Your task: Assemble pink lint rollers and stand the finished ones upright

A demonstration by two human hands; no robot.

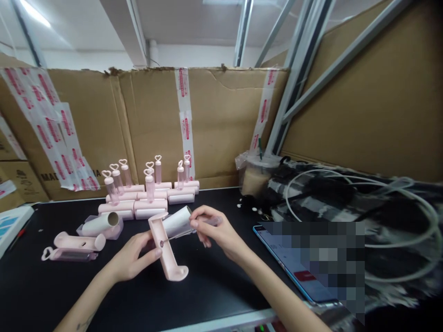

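My left hand (136,258) grips a pale pink lint roller frame (168,251) by its side, with the curved end pieces at top and bottom. In my right hand (214,228) is a thin screwdriver (180,234) with a see-through handle; its tip meets the hole in the middle of the frame. Just behind the frame is a white paper roll (177,222); whether my right fingers touch it I cannot tell. To the left lie another pink frame (78,241), a clear purple handle with a heart-shaped loop (71,254), and a second white roll (100,224) on a translucent cover.
Several assembled pink lint rollers (151,208) stand in rows at the back, heart-looped handles upright. A drink cup (256,177) is at the back right, near coiled white cable (346,173). A phone (294,265) lies at the right. Cardboard (228,124) walls the black table (207,295).
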